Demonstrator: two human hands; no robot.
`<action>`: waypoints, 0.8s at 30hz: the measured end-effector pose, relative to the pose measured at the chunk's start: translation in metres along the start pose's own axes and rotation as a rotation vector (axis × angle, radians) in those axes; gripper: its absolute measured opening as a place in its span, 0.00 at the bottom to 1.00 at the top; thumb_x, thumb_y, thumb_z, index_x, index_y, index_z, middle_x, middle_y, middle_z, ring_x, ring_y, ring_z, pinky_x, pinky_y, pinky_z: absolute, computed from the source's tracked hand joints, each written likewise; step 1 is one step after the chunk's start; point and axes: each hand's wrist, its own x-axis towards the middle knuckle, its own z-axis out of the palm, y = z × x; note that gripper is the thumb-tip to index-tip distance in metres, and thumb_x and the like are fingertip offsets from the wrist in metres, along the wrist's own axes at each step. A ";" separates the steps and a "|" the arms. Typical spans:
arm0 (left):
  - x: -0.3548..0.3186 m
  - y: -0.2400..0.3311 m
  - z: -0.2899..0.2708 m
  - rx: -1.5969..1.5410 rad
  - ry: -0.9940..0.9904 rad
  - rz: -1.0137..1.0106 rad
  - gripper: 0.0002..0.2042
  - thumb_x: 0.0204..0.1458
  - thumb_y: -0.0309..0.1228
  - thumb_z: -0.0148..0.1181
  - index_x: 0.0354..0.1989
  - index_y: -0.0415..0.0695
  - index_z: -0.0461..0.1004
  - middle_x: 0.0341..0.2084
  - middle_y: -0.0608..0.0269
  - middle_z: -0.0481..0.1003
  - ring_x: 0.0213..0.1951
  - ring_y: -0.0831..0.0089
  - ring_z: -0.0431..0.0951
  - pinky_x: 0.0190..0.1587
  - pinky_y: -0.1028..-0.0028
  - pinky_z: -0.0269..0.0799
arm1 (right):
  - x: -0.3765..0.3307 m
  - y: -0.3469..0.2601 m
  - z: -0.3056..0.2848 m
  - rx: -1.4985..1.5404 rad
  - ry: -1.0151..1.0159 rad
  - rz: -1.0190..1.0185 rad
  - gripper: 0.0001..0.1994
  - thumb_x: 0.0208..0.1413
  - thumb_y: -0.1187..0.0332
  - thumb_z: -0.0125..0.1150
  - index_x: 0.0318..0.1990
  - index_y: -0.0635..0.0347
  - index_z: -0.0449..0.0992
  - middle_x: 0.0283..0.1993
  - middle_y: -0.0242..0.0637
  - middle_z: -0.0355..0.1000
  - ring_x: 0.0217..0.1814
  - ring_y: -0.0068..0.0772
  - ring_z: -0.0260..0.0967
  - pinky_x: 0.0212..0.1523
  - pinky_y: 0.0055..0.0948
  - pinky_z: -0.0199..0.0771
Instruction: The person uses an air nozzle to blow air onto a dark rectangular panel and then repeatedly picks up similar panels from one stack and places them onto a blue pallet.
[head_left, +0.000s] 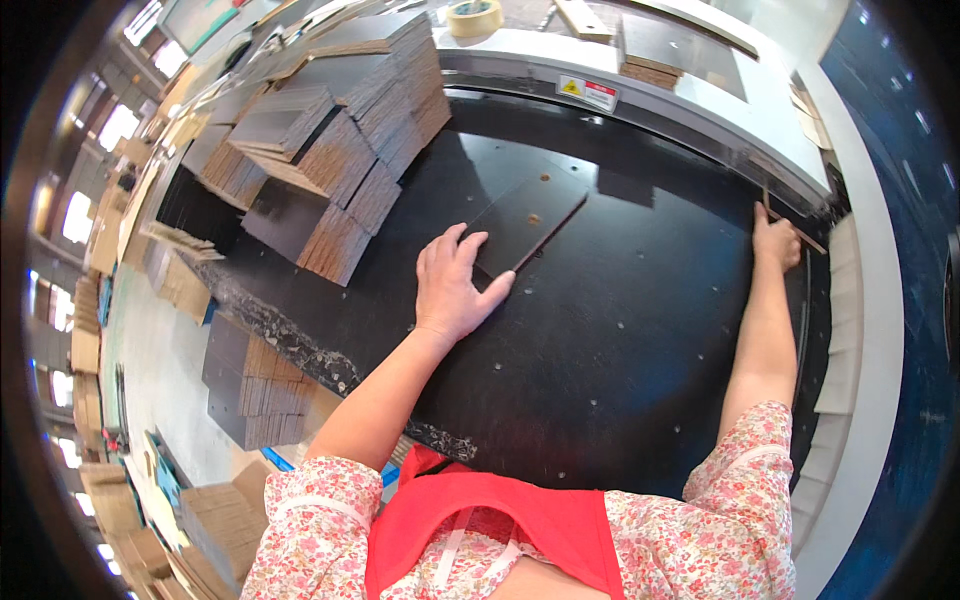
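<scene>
A dark, glossy rectangular panel [515, 230] lies flat on a black worktable [600, 340]. My left hand [450, 285] rests at the panel's near-left side, fingers spread and the thumb by its near corner. Far to the right, my right hand [776, 245] is closed at the table's edge. A thin brown strip [812, 242] sticks out on both sides of that fist; whether it is a separate piece or a board's edge is hard to tell.
Tall stacks of dark-faced boards with brown edges [345, 160] stand at the table's left. Another board stack [255, 385] sits lower, beside the table. Along the back runs a white machine beam [690, 110] bearing a tape roll [474, 18] and a few boards [680, 55].
</scene>
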 end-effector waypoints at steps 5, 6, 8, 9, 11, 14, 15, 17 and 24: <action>0.008 0.005 0.003 0.018 -0.005 -0.048 0.41 0.47 0.52 0.68 0.65 0.38 0.62 0.60 0.45 0.67 0.63 0.49 0.64 0.66 0.56 0.56 | -0.062 0.008 0.009 0.226 0.275 -0.332 0.25 0.52 0.44 0.63 0.35 0.62 0.78 0.39 0.50 0.75 0.45 0.55 0.74 0.46 0.52 0.72; 0.010 0.007 0.004 0.063 -0.042 -0.092 0.43 0.49 0.54 0.67 0.67 0.37 0.59 0.60 0.44 0.67 0.63 0.49 0.64 0.66 0.55 0.56 | -0.090 0.004 -0.003 0.371 0.254 -0.309 0.21 0.51 0.51 0.66 0.35 0.63 0.75 0.39 0.49 0.73 0.46 0.55 0.72 0.47 0.52 0.71; 0.014 -0.002 0.011 0.102 -0.103 -0.144 0.46 0.47 0.57 0.66 0.68 0.37 0.57 0.62 0.46 0.64 0.66 0.51 0.60 0.68 0.55 0.53 | -0.144 0.000 -0.028 0.468 0.128 -0.420 0.19 0.53 0.56 0.65 0.41 0.66 0.75 0.46 0.51 0.73 0.53 0.54 0.69 0.54 0.49 0.68; 0.019 -0.001 0.014 0.105 -0.119 -0.142 0.46 0.47 0.57 0.66 0.68 0.37 0.57 0.62 0.46 0.64 0.65 0.51 0.61 0.67 0.55 0.54 | -0.165 0.009 -0.029 0.533 0.137 -0.445 0.22 0.54 0.57 0.64 0.47 0.68 0.75 0.53 0.52 0.72 0.59 0.54 0.67 0.61 0.48 0.65; 0.033 0.010 0.015 0.094 -0.209 -0.171 0.47 0.47 0.56 0.67 0.68 0.36 0.57 0.60 0.45 0.65 0.63 0.49 0.62 0.66 0.54 0.58 | -0.212 0.029 -0.035 0.540 0.094 -0.572 0.26 0.57 0.57 0.62 0.55 0.70 0.73 0.65 0.50 0.66 0.70 0.50 0.59 0.69 0.47 0.57; 0.051 0.046 0.015 0.102 -0.317 -0.137 0.49 0.45 0.55 0.70 0.69 0.35 0.55 0.59 0.41 0.65 0.61 0.45 0.65 0.62 0.56 0.64 | -0.258 0.068 -0.073 0.535 0.074 -0.716 0.20 0.56 0.63 0.64 0.51 0.69 0.76 0.62 0.48 0.68 0.68 0.48 0.61 0.66 0.45 0.61; 0.056 0.061 0.019 0.109 -0.346 -0.120 0.50 0.44 0.54 0.71 0.69 0.35 0.54 0.59 0.41 0.65 0.61 0.45 0.65 0.62 0.56 0.65 | -0.266 0.081 -0.081 0.546 0.088 -0.724 0.18 0.55 0.65 0.64 0.50 0.69 0.77 0.60 0.47 0.71 0.66 0.48 0.64 0.65 0.44 0.63; 0.065 0.095 0.029 0.146 -0.380 -0.094 0.52 0.39 0.55 0.74 0.67 0.34 0.56 0.58 0.40 0.65 0.60 0.46 0.67 0.62 0.57 0.67 | -0.274 0.110 -0.087 0.604 0.105 -0.642 0.17 0.55 0.66 0.64 0.48 0.69 0.77 0.56 0.46 0.73 0.62 0.47 0.67 0.62 0.43 0.66; 0.088 0.219 0.063 -0.112 -0.575 -0.008 0.46 0.29 0.51 0.82 0.54 0.32 0.71 0.50 0.44 0.74 0.53 0.54 0.76 0.53 0.64 0.74 | -0.280 0.153 -0.099 0.656 0.237 -0.472 0.09 0.56 0.68 0.61 0.40 0.62 0.81 0.37 0.37 0.77 0.43 0.41 0.74 0.47 0.40 0.73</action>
